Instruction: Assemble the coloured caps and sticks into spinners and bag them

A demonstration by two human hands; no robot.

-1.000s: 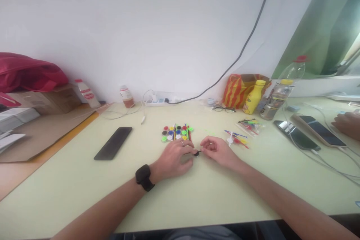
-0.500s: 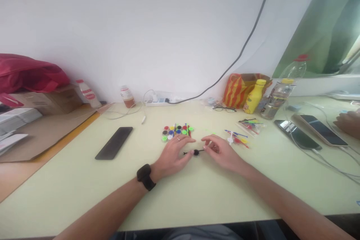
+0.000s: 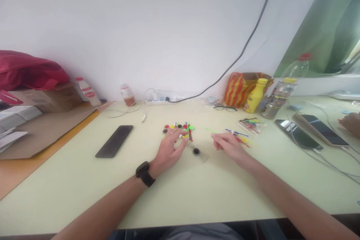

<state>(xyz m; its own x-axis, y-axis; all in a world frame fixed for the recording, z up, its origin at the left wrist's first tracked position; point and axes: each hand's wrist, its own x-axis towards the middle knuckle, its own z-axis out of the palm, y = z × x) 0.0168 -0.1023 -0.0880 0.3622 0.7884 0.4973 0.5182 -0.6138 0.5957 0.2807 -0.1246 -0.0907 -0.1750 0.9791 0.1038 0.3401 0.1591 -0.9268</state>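
Disc point(image 3: 196, 151), black and ringed by blur, sits on the surface point(image 3: 180, 195) between the left hand point(image 3: 168, 148), loosely spread, and the right hand point(image 3: 229, 148), half curled, neither grip visibly holding anything; it seems already assembled, while loose pieces point(image 3: 243, 140) farther right look unjoined

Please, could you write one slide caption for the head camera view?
A blurred black piece between the left hand and right hand on a pale table.
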